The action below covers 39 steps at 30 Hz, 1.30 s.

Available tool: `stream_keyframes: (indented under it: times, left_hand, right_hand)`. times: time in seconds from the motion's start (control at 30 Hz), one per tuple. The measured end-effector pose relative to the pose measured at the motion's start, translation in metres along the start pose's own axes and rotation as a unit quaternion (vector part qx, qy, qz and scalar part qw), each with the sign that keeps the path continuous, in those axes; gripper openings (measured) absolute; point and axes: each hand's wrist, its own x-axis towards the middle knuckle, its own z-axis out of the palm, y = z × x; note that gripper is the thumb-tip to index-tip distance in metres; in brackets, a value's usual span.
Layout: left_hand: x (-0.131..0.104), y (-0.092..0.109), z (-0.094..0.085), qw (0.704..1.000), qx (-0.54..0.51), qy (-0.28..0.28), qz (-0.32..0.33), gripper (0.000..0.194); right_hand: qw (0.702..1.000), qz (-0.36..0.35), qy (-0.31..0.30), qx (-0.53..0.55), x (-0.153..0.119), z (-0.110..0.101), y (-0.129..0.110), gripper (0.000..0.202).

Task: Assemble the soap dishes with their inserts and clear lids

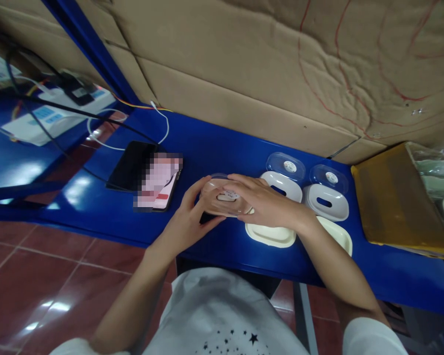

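Observation:
Between my two hands is a small pinkish-tan soap dish (218, 203) under a clear lid with a round white sticker. My left hand (190, 217) grips its left end, thumb along the near edge. Across its right end lies my right hand (259, 199), fingers over the lid and the far rim. Just right of it are a white dish with a dark slot (294, 186) and a cream dish (272, 235), partly covered by my right hand. Farther right sit another white slotted dish (327, 202) and a second cream dish (340, 234), partly behind my forearm.
Two clear lids with stickers (279, 165) (325, 176) lie behind the white dishes. A lit phone (165, 190) overlaps a black device (131, 165) at left. A white power strip (59, 118) with cables stands farther left. An open cardboard box (385, 197) bounds the right; cardboard (244, 98) lines the back.

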Motion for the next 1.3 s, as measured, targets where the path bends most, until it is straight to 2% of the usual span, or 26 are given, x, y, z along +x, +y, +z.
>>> stream_keyframes:
  times: [0.2, 0.4, 0.6, 1.3]
  left_hand:
    - [0.001, 0.000, 0.000, 1.000, 0.004, -0.005, 0.004, 0.078]
    - [0.004, 0.002, -0.003, 0.999, -0.019, 0.019, -0.020, 0.077]
    - [0.005, 0.003, -0.005, 0.999, -0.022, 0.019, -0.023, 0.073]
    - [0.000, -0.005, -0.002, 0.999, -0.042, -0.002, -0.014, 0.077]
  right_hand:
    - [1.000, -0.017, 0.013, -0.019, -0.001, 0.003, 0.000, 0.081]
    - [1.000, -0.015, 0.008, -0.024, 0.001, 0.004, -0.002, 0.084]
    - [0.999, -0.004, -0.008, -0.042, 0.000, 0.005, -0.005, 0.081]
    - [0.993, -0.023, 0.041, -0.110, -0.006, 0.012, -0.021, 0.075]
